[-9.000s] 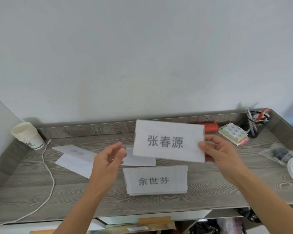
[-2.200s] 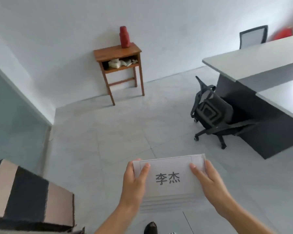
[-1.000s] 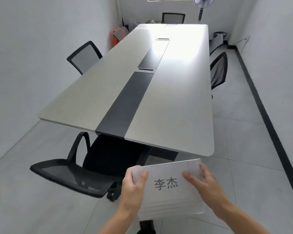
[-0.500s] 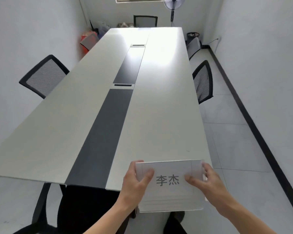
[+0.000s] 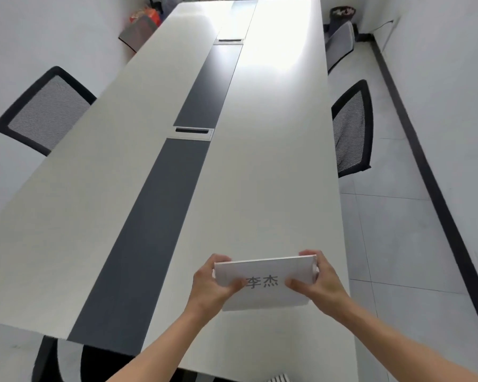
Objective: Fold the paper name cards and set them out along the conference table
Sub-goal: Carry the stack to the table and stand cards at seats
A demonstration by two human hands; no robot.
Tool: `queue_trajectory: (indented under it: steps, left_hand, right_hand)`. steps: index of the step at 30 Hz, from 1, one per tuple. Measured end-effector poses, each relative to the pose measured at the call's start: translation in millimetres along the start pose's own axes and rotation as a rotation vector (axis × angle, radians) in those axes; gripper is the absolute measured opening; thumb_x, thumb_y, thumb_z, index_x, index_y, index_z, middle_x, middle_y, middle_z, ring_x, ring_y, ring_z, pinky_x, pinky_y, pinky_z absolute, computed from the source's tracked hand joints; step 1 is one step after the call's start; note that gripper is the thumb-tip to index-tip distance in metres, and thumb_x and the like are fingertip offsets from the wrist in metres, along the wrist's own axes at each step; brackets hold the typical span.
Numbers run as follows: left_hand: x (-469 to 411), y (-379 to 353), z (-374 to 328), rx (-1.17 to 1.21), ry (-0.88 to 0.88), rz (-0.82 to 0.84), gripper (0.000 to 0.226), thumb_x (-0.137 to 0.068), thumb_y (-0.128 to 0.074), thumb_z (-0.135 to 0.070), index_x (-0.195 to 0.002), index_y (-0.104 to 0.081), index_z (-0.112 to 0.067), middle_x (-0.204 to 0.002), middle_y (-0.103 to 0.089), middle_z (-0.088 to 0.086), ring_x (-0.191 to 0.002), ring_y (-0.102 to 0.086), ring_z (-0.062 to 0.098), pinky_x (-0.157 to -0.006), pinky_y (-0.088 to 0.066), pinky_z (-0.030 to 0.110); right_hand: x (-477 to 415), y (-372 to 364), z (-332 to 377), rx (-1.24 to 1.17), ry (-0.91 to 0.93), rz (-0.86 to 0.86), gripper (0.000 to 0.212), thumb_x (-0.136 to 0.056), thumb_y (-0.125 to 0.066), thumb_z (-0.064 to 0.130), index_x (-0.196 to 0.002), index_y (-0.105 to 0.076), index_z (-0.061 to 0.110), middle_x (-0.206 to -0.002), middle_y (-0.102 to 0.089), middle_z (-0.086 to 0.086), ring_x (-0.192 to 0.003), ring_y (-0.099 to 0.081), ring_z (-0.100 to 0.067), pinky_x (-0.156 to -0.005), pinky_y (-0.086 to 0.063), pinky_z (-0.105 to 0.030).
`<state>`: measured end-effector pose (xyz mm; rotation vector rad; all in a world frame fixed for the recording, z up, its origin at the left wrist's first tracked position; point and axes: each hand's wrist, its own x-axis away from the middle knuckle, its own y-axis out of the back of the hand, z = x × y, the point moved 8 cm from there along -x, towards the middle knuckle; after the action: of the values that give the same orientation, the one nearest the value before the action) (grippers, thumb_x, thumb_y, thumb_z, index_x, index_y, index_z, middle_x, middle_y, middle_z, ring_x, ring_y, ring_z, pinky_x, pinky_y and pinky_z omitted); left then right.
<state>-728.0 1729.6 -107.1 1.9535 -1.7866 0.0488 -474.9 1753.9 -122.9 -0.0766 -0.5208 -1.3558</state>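
Observation:
A stack of folded white paper name cards [image 5: 268, 296], with printed characters on the top card, is held over the near right part of the long conference table [image 5: 273, 166]. My left hand [image 5: 211, 285] grips the stack's left end, thumb on top. My right hand [image 5: 319, 283] grips its right end, thumb on the top card. The cards below the top one are mostly hidden. No card stands on the table.
A dark strip [image 5: 160, 205] with two cable hatches [image 5: 194, 131] runs down the table's middle. Mesh office chairs stand at the left [image 5: 43, 111], right [image 5: 352, 130], far right [image 5: 340, 42] and near end [image 5: 66, 359]. Tiled floor runs along the right wall.
I have gone from the side desk to the conference table. In the last half second the stack of cards moved forward over the table's near right corner, still in both hands.

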Motion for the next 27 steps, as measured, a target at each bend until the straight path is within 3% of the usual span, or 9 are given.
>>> queue_trajectory:
  steps: [7,11,14,18,21,23,27]
  left_hand:
    - [-43.8,-8.6,13.3,-0.061,0.002,0.081,0.049,-0.057,-0.086,-0.038,-0.099,-0.062,-0.031,-0.098,-0.068,0.002,-0.080,-0.066,0.029,-0.066,-0.058,0.040]
    - [-60.3,-5.9,16.8,-0.122,-0.026,0.155,0.046,-0.065,-0.085,-0.033,-0.103,-0.061,-0.031,-0.109,-0.065,-0.009,-0.089,-0.063,0.022,-0.076,-0.057,0.036]
    - [-70.7,-2.2,23.4,-0.261,-0.076,0.237,0.050,-0.070,-0.080,-0.041,-0.114,-0.058,-0.033,-0.121,-0.060,-0.014,-0.107,-0.058,0.010,-0.090,-0.051,0.032]
    - [-78.1,1.8,16.6,-0.378,-0.160,0.289,0.046,-0.072,-0.075,-0.046,-0.114,-0.060,-0.034,-0.121,-0.061,-0.011,-0.110,-0.055,0.011,-0.095,-0.048,0.036]
    - [-78.7,8.0,-10.5,-0.303,-0.191,0.298,0.036,-0.074,-0.077,-0.039,-0.106,-0.060,-0.039,-0.118,-0.061,-0.008,-0.109,-0.055,0.007,-0.094,-0.047,0.030]
    - [-79.0,15.9,-38.3,-0.187,-0.199,0.342,0.030,-0.075,-0.075,-0.041,-0.101,-0.061,-0.036,-0.107,-0.065,-0.011,-0.100,-0.061,0.006,-0.083,-0.052,0.026]
    - [-86.1,44.5,-89.2,0.136,-0.236,0.305,0.034,-0.085,-0.060,-0.041,-0.101,-0.055,-0.011,-0.092,-0.069,-0.001,-0.086,-0.069,0.014,-0.068,-0.058,0.030]
  right_hand:
    - [-24.1,-0.8,-23.9,0.051,-0.051,-0.073,0.058,-0.066,-0.087,0.020,-0.110,-0.049,0.028,-0.087,-0.063,-0.001,-0.060,-0.060,0.000,-0.058,-0.053,-0.021]
    - [-25.1,-5.3,-23.9,0.126,-0.041,-0.092,0.059,-0.065,-0.086,0.033,-0.113,-0.050,0.033,-0.110,-0.060,0.011,-0.079,-0.061,-0.001,-0.069,-0.053,-0.019]
    - [-24.5,-0.8,-20.6,0.317,-0.054,-0.102,0.067,-0.061,-0.083,0.049,-0.120,-0.052,0.036,-0.111,-0.060,0.018,-0.090,-0.062,-0.009,-0.078,-0.050,-0.024]
    - [-28.5,9.2,-8.4,0.494,-0.074,-0.063,0.071,-0.060,-0.082,0.055,-0.124,-0.057,0.036,-0.110,-0.056,0.019,-0.106,-0.056,-0.012,-0.083,-0.041,-0.026]
    - [-26.2,19.2,9.4,0.482,-0.065,-0.076,0.071,-0.054,-0.080,0.061,-0.119,-0.061,0.039,-0.117,-0.061,0.011,-0.110,-0.056,-0.011,-0.090,-0.044,-0.029]
    - [-21.9,27.3,39.2,0.422,-0.022,-0.081,0.062,-0.053,-0.081,0.061,-0.109,-0.065,0.039,-0.110,-0.067,0.015,-0.104,-0.059,-0.006,-0.090,-0.047,-0.031]
    - [-20.0,19.5,120.9,0.153,0.078,0.016,0.039,-0.065,-0.084,0.028,-0.100,-0.070,0.021,-0.098,-0.075,0.012,-0.093,-0.069,-0.005,-0.078,-0.054,-0.023]
